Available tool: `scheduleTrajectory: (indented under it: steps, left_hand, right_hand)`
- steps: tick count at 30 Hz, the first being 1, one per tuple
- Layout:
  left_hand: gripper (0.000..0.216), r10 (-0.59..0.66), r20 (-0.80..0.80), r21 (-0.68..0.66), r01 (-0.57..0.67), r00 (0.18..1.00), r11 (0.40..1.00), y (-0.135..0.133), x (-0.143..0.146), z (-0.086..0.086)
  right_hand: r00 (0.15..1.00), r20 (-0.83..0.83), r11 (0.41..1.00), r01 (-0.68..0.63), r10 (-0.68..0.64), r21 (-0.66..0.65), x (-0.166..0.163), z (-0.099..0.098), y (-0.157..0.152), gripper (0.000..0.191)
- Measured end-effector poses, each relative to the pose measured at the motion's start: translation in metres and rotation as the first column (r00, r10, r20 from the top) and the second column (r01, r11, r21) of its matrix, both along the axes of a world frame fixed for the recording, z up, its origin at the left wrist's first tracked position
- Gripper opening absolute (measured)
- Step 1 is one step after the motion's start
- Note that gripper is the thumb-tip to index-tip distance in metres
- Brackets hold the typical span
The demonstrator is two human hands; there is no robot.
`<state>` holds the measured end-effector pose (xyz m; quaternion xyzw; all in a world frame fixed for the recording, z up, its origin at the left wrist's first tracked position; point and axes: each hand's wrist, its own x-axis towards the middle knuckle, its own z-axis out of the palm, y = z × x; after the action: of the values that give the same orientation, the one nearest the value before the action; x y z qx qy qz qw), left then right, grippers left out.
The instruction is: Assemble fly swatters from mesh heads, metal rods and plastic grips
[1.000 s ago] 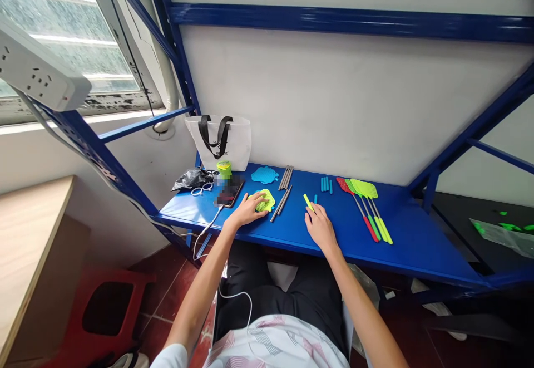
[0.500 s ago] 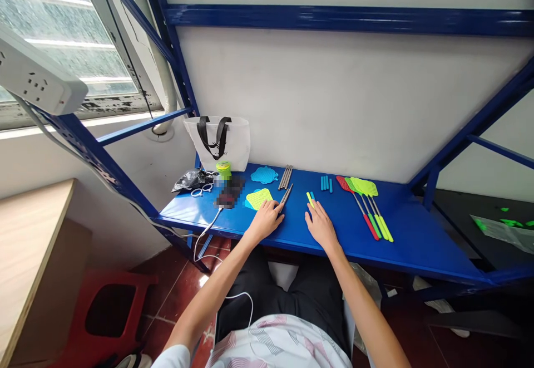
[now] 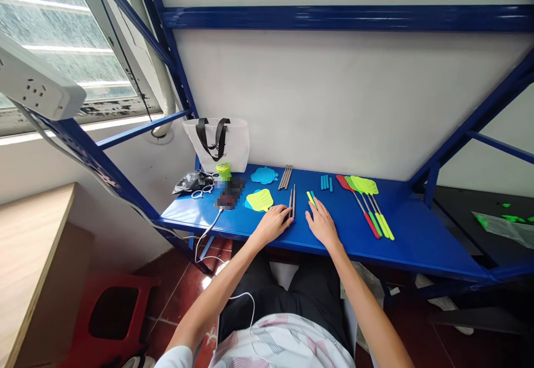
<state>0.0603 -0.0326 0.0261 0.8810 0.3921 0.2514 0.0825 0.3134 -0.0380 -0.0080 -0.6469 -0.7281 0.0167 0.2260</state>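
My left hand [image 3: 273, 225] has its fingers and thumb closed about the lower part of a small pair of metal rods [image 3: 293, 196] on the blue table. Just left of that hand is a yellow fly swatter head [image 3: 260, 199], lying over a blue one that is mostly covered. My right hand [image 3: 322, 224] rests on the table, fingers stretched forward. Its fingertips touch or lie beside a yellow handle grip [image 3: 310, 196] and a blue grip [image 3: 314, 195], whose near ends are hidden.
Behind the hands are blue swatter heads [image 3: 264, 175], several metal rods [image 3: 285, 177] and several blue grips [image 3: 326, 182]. Assembled fly swatters [image 3: 371, 206] lie to the right. Leftward are a phone [image 3: 229, 192], scissors [image 3: 202, 191], a green tub [image 3: 224, 172] and a white bag [image 3: 231, 145].
My left hand has shifted right, uncovering more of the yellow swatter head. The metal rods it touches have swung from a slant to nearly straight away from me. My right hand has barely moved.
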Motion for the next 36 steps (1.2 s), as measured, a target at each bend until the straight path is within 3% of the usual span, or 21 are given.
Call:
scheduleTrajectory:
  steps: [7,14,23,26,30,36]
  left_hand:
    - [0.055,-0.046,-0.002,0.016,0.046,0.999,0.999,0.009,-0.007,-0.005]
    - [0.042,-0.015,0.073,-0.012,0.016,0.997,1.000,0.012,-0.004,-0.008]
    - [0.047,-0.033,0.038,-0.003,0.033,0.999,0.999,0.007,-0.005,-0.003]
    - [0.043,-0.031,0.061,-0.002,0.031,0.998,1.000,0.008,-0.004,-0.002]
    - [0.044,0.071,0.075,0.000,-0.071,0.995,0.997,0.009,-0.004,0.000]
    - [0.035,0.237,-0.037,0.005,-0.237,0.971,0.972,0.009,-0.004,-0.003]
  right_hand:
    - [0.999,0.007,0.999,-0.033,0.033,-0.018,0.000,0.005,0.000,0.066]
    - [0.983,0.054,0.983,-0.178,0.176,0.037,-0.007,0.017,-0.008,0.059]
    - [0.999,0.043,0.999,0.028,-0.029,0.017,-0.003,0.005,-0.002,0.062]
    - [0.999,0.013,0.999,0.035,-0.035,0.012,0.000,0.003,0.001,0.059]
    - [0.998,-0.034,0.994,0.054,-0.051,0.094,0.005,0.003,0.003,0.056]
    - [0.997,-0.036,0.998,0.064,-0.063,0.011,0.008,0.004,0.006,0.059]
